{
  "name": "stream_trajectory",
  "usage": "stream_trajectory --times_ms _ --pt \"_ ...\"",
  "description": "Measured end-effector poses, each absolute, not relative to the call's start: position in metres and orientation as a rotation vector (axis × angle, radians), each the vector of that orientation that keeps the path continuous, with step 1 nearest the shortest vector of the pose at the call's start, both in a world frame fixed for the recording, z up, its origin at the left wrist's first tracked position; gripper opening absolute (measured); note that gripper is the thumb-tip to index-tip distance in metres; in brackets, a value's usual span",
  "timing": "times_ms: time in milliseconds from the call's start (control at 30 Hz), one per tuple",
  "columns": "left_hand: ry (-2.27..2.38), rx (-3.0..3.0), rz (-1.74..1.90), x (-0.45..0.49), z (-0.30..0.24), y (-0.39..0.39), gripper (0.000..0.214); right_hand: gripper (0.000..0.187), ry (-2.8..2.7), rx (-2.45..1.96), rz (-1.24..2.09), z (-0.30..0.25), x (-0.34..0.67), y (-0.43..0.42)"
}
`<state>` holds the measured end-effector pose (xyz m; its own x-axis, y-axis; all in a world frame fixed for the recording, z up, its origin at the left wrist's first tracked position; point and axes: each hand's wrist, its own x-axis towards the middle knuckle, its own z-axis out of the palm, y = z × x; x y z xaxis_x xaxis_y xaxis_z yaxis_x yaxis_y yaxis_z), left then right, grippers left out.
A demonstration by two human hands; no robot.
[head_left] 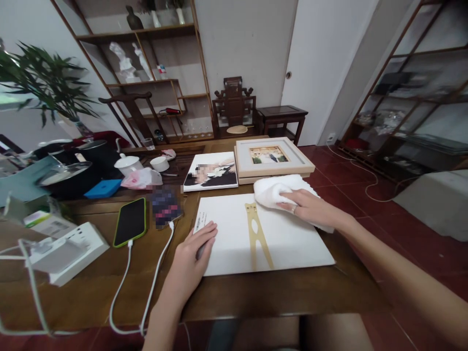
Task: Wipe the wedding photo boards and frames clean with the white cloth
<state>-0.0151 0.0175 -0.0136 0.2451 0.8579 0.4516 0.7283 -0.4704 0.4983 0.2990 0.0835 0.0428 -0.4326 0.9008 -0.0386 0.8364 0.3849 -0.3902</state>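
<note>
A white board (288,239) with a gold stand strip (258,234) down its middle lies face down on the wooden table (256,292). My left hand (193,256) rests flat on the board's left edge, fingers stretched out. My right hand (310,207) presses a white cloth (272,190) onto the board's far right corner, fingers closed over it.
Beyond the board lie a photo print (212,171) and a framed picture (272,156) on a stack. To the left are a green-cased phone (130,222) on a white cable (124,287), a second phone, a white box (69,251), pots, cups and a blue sponge.
</note>
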Motion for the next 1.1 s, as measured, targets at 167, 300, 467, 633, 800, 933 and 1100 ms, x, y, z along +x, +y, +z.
stream_trajectory --times_ms 167,300,467,633,800,933,1100 --pt "1.507 2.327 1.009 -0.014 -0.012 0.017 0.024 0.039 -2.547 -1.570 0.554 0.041 0.308 0.018" --pt "1.504 2.357 1.010 -0.015 -0.012 0.018 0.024 0.032 -2.560 -1.544 0.749 0.053 0.312 -0.041" --pt "1.505 2.391 1.009 -0.014 -0.011 0.018 0.024 0.027 -2.537 -1.512 0.946 0.069 0.306 -0.047" --pt "1.510 2.358 1.011 -0.013 -0.010 0.017 0.023 0.033 -2.536 -1.510 0.736 0.059 0.295 0.017" --pt "1.496 2.366 1.021 -0.014 -0.012 0.017 0.023 0.037 -2.454 -1.423 0.446 0.048 0.259 0.073" --pt "1.489 2.379 1.021 -0.014 -0.013 0.017 0.024 0.032 -2.496 -1.326 0.386 0.041 0.236 0.080" --pt "1.488 2.364 1.025 -0.014 -0.013 0.017 0.024 0.029 -2.634 -1.189 0.314 0.032 0.232 0.038"
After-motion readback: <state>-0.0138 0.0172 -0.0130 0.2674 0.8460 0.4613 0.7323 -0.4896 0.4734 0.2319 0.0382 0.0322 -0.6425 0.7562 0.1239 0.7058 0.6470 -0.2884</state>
